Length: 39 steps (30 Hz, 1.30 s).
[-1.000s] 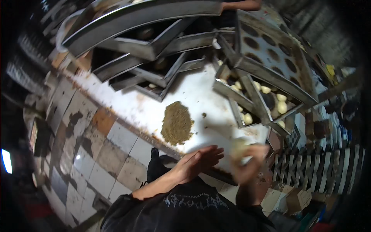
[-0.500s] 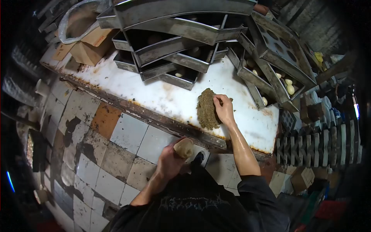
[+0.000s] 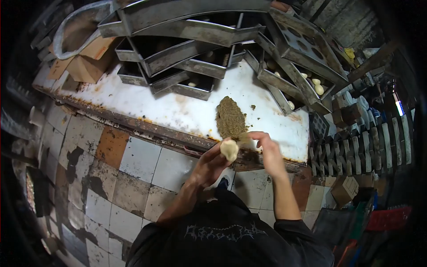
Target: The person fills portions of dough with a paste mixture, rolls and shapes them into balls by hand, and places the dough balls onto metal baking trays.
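Note:
My left hand (image 3: 210, 165) is closed around a pale piece of dough (image 3: 229, 150), held up just in front of the table edge. Close on its right is my right hand (image 3: 268, 153), fingers curled together toward the dough, with a blurred brownish bit at the fingertips that I cannot make out. Just beyond both hands, a brown crumbly heap (image 3: 230, 118) lies on the white tabletop (image 3: 178, 113), with small crumbs to its right.
Stacked metal trays (image 3: 191, 64) stand at the back, and more trays (image 3: 284, 82) with pale dough balls (image 3: 318, 89) at the right. A cardboard box (image 3: 86, 66) sits at the back left. Metal racks (image 3: 356, 153) are at the right. Part of another person's hand (image 3: 280, 6) shows at the top.
My right hand has drawn back from the heap toward the dough. My left hand has lifted the dough up and to the right, close to the table edge.

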Available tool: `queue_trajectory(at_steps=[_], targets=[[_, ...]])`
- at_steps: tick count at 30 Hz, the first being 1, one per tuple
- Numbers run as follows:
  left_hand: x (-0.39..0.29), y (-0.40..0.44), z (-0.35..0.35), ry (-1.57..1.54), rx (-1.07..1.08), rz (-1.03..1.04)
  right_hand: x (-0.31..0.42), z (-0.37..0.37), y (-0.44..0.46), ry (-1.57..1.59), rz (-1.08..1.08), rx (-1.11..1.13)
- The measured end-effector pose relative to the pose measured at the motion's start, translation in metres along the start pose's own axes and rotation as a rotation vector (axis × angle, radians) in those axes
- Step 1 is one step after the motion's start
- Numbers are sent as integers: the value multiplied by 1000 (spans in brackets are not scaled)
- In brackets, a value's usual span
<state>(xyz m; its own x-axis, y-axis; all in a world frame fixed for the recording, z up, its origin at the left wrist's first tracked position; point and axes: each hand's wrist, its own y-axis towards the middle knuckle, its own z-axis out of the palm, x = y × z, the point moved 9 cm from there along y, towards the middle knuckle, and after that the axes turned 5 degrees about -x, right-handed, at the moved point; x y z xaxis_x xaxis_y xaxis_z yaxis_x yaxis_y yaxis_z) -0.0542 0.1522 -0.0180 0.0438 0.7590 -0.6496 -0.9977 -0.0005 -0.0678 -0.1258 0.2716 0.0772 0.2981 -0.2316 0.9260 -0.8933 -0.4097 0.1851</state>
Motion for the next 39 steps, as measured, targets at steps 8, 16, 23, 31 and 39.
queue_trajectory(at_steps=[8, 16, 23, 31, 39], targets=[[62, 57, 51, -155, -342, -94, -43, -62, -40, 73, 38, 60], [128, 105, 111, 53, -395, -209, -89, -113, -48, -343, -60, -159], [148, 165, 129, 1501, 84, 564, -175, -167, -59, -308, -63, -398], [25, 141, 151, 861, 444, 247, -161, -72, 8, -550, -229, -150], [-30, 65, 6, 751, 583, 61, -187, -158, 51, -895, -52, -528]])
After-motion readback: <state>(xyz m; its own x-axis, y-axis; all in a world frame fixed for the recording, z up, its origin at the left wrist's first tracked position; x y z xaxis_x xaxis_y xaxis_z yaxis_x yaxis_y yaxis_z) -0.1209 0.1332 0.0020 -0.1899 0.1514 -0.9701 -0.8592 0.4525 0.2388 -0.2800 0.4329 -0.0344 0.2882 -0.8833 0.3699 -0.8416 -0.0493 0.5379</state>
